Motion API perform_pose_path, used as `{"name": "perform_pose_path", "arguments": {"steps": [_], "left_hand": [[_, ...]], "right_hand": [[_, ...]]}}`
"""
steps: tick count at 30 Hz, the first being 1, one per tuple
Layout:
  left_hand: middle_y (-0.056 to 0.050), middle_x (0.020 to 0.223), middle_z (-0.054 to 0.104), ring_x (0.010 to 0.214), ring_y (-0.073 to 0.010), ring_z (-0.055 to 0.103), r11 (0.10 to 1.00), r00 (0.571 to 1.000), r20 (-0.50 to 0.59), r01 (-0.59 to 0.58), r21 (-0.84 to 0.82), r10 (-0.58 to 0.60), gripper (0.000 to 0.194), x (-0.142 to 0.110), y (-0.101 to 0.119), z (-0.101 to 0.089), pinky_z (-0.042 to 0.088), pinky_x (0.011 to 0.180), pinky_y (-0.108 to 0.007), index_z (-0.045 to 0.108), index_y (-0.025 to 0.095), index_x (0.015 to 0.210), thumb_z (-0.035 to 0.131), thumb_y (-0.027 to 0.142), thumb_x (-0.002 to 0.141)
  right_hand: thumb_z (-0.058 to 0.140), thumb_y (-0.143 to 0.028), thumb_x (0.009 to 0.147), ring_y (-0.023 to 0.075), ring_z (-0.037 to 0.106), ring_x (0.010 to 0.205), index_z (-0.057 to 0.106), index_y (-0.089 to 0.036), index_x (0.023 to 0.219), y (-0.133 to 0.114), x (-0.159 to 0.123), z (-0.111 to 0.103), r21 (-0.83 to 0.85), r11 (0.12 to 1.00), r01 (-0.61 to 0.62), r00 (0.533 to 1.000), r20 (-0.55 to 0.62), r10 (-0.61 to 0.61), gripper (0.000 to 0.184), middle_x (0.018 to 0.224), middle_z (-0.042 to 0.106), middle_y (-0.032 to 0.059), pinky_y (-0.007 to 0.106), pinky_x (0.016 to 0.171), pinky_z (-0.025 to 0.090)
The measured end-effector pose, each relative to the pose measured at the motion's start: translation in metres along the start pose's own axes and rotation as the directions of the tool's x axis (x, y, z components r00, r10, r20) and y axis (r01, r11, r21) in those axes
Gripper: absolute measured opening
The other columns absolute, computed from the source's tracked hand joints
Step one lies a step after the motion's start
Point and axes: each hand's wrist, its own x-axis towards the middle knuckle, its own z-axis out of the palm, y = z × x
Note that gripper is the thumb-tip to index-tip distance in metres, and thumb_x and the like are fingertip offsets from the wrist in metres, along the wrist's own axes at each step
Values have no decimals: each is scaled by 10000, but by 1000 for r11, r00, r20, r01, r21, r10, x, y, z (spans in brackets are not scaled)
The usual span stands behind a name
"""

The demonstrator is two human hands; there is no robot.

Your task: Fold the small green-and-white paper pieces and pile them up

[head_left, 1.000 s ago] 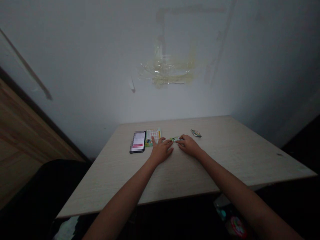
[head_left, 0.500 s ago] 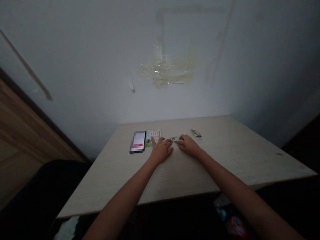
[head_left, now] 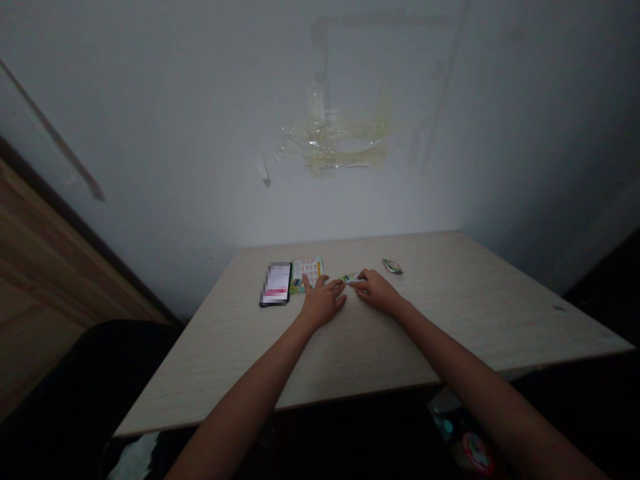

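Observation:
A small folded strip of printed paper [head_left: 349, 277], green and white, lies flat on the table between my hands. My left hand [head_left: 321, 300] rests on the tabletop with its fingers spread, the fingertips at the paper's left end. At the right end my right hand [head_left: 376, 291] has its thumb and fingers closed on the paper, partly covering it. Just behind my left hand is a green-edged printed leaflet [head_left: 309, 268], its lower right part hidden by my fingers.
A phone [head_left: 275, 285] with its screen lit lies left of the leaflet. A small folded paper piece [head_left: 392, 267] sits beyond my right hand. The pale wooden table [head_left: 450, 320] stands against a wall [head_left: 200, 167] marked with old tape [head_left: 345, 157].
Both hands stay almost in place. The fingers of my right hand shift very slightly along the paper strip, while the phone, leaflet and small folded piece keep their places.

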Motion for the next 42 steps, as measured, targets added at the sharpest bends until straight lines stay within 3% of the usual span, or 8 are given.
{"name": "perform_pose_path", "arguments": {"steps": [7, 18, 42], "left_hand": [[28, 1415, 549, 1390, -336, 302, 999, 999, 33, 26, -39, -24, 441, 1, -3, 4, -80, 1042, -792, 478, 416, 1381, 337, 500, 971], [9, 1444, 518, 1438, -335, 229, 996, 994, 97, 50, -67, -43, 475, 2, -6, 4, -58, 1044, -795, 415, 392, 1419, 386, 455, 949], [5, 1406, 543, 1368, -323, 330, 999, 999, 46, 25, -24, -24, 421, 1, -4, 1, -38, 1051, -793, 493, 403, 1357, 392, 460, 952]], "right_hand": [[543, -273, 918, 226, 525, 997, 684, -243, 1206, 0, 0, -1, 14, 1000, 2, 1000, 6, -2, 322, 1070, 589, 120, 353, 912, 425], [552, -289, 913, 228, 522, 1023, 672, -254, 1223, 4, -1, -1, 45, 999, 11, 1000, 28, -12, 335, 1095, 585, 115, 370, 928, 425], [534, -271, 920, 234, 506, 1026, 643, -249, 1264, 1, -1, 0, 11, 999, 32, 998, 46, -33, 362, 1107, 570, 122, 374, 942, 417]]}}
